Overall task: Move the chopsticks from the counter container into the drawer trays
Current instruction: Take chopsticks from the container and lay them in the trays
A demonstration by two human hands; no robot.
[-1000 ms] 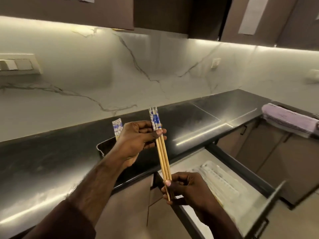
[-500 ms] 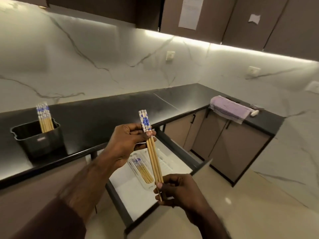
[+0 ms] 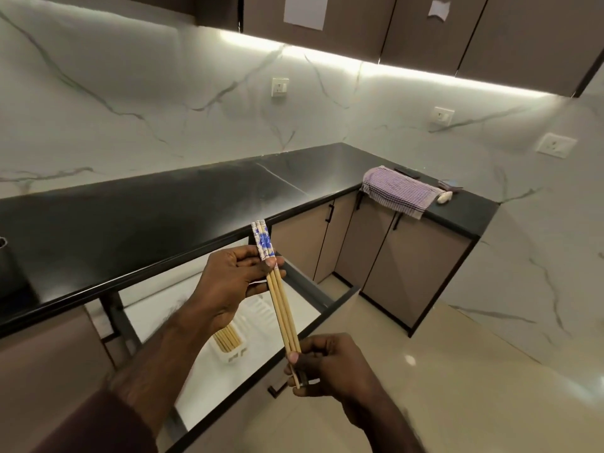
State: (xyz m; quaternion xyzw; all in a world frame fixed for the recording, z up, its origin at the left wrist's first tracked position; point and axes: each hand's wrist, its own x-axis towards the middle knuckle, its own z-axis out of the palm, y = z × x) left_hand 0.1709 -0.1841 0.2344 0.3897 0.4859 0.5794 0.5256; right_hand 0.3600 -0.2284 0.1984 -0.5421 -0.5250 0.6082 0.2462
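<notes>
A small bundle of wooden chopsticks [image 3: 281, 302] with blue-and-white patterned tops is held upright over the open drawer [image 3: 330, 297]. My left hand [image 3: 228, 289] pinches the bundle near its patterned tops. My right hand [image 3: 327, 364] grips its thin lower ends. Below my left forearm a white tray [image 3: 233, 356] in the drawer holds several more chopsticks [image 3: 225, 338]. The dark counter container [image 3: 4, 256] shows only as a sliver at the far left edge.
The black countertop [image 3: 196, 204] runs along the marble wall and turns a corner at the right. A purple checked towel [image 3: 400, 191] hangs over its edge there. Closed cabinet doors [image 3: 415, 266] stand below, and a beige floor lies at the right.
The view has swung right, so the counter container slid to the far left edge and more of the drawer and floor shows. Both hands still hold the same bundle.
</notes>
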